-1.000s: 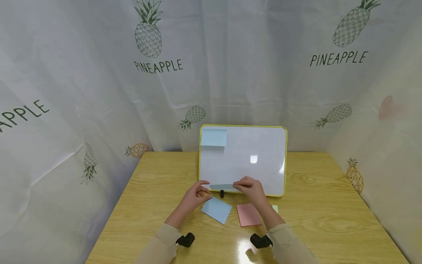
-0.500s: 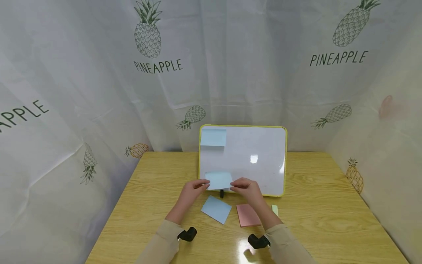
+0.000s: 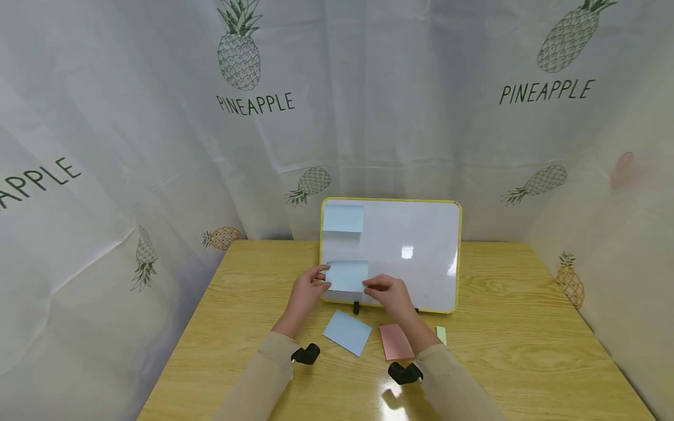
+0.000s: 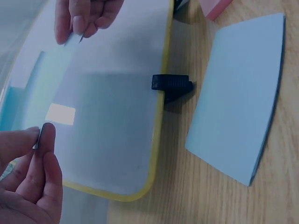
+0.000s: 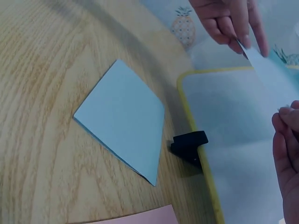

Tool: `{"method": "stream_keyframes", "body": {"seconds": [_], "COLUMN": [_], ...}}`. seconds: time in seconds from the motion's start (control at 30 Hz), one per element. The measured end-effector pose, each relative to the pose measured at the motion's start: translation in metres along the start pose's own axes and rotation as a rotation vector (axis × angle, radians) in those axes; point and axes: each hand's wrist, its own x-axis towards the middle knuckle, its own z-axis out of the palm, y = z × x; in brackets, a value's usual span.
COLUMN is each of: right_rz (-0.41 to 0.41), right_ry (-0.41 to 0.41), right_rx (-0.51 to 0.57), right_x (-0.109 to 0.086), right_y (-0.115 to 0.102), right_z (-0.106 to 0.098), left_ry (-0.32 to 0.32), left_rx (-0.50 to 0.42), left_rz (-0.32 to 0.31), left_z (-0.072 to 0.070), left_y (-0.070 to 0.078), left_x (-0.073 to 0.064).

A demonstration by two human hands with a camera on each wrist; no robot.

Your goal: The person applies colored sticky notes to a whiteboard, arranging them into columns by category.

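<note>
A light blue sticky note [image 3: 347, 276] is stretched between both hands at the lower left of a yellow-framed whiteboard [image 3: 413, 280]. My left hand [image 3: 308, 286] pinches its left edge between thumb and finger, which the left wrist view shows close up. At the lower right corner, the thumb and finger of my right hand [image 3: 391, 294] pinch the paper. The note hangs close before the board face, its lower edge standing out from it. Another blue sticky note [image 3: 343, 218] is stuck at the board's upper left.
On the wooden table [image 3: 500, 327] before the board lie a blue sticky-note pad [image 3: 347, 332], a pink pad [image 3: 394, 341] partly under the right forearm, and a pale green pad [image 3: 441, 334]. Black feet [image 3: 356, 307] prop the board's lower edge. A pineapple-print curtain [image 3: 389, 117] hangs behind.
The left hand, earlier apart from the note, has taken its left edge. Both hands have raised the note from the board's bottom edge, and it has turned from edge-on to facing the head camera.
</note>
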Motion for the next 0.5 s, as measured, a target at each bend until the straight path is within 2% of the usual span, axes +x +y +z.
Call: {"method": "stream_keyframes", "body": {"seconds": [0.13, 0.5], "right_rz": [0.017, 0.029], "right_ry": [0.005, 0.085], "right_rx": [0.003, -0.04], "right_x": [0.008, 0.029], "right_y": [-0.001, -0.006], "right_z": [0.003, 0.008], "left_ry": [0.018, 0.065], "left_rx": [-0.001, 0.005], "left_rz": [0.006, 0.026], "left_z": [0.0, 0.001], "left_y": [0.0, 0.003], "left_x": [0.008, 0.031]}}
